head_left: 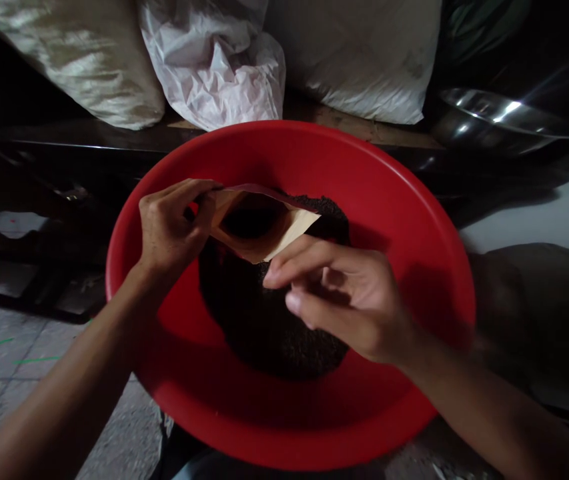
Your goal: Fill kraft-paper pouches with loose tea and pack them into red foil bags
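Observation:
My left hand (177, 217) is closed on the upper left corner of a paper bag (294, 233), thumb and fingers pinching its edge. The bag's mouth gapes toward me; its inside looks dark, and I cannot make out what it holds. Just below the bag's right corner, my right hand (347, 293) has its thumb and forefinger apart, with nothing visible between them. Under both hands, dark loose tea-like material (284, 340) lies heaped at the bottom of a large red basin (404, 400).
Behind the basin, a yellowish sack (79, 60), a crumpled white bag (224, 73) and another pale sack (359, 53) stand on a dark wooden ledge (89, 138). A shiny metal bowl (499, 120) sits at the right. Tiled floor (109, 427) shows at lower left.

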{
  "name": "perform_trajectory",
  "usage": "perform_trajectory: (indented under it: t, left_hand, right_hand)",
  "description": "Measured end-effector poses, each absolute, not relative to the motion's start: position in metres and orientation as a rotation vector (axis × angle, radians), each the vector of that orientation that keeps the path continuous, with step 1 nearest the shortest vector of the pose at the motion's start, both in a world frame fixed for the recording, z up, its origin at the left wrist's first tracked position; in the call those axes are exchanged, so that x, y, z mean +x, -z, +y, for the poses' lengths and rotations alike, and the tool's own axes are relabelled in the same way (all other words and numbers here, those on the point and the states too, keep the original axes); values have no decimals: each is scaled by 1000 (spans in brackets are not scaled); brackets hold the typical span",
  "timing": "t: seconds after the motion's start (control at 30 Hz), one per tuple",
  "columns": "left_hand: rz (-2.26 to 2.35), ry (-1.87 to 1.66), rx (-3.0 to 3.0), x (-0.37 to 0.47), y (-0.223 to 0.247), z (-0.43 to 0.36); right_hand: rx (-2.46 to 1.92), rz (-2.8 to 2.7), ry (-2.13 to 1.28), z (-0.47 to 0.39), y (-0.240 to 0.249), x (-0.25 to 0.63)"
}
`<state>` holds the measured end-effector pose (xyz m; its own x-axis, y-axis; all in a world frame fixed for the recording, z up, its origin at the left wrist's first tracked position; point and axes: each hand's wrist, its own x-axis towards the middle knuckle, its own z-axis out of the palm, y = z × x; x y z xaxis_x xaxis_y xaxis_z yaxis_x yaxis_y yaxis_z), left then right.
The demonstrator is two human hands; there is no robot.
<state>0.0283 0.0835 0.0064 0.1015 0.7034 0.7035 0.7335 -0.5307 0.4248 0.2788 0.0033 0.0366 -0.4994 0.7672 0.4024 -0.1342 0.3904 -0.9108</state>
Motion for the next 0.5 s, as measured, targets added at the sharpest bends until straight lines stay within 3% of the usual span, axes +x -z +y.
perform_trajectory:
  t: [0.13,0.27,0.5]
  left_hand:
    - [-1489,1441,-2302,27,-5,85]
    - [-1391,1332,-2402,33,-8,83]
    - [-1419,1273,-2332,33,-12,78]
  right_hand:
    - [-945,-2313,-874,32,-16,310]
    - [-1178,-2682,-830,69,9,341]
    - [-841,-2285,-823,82,-4,333]
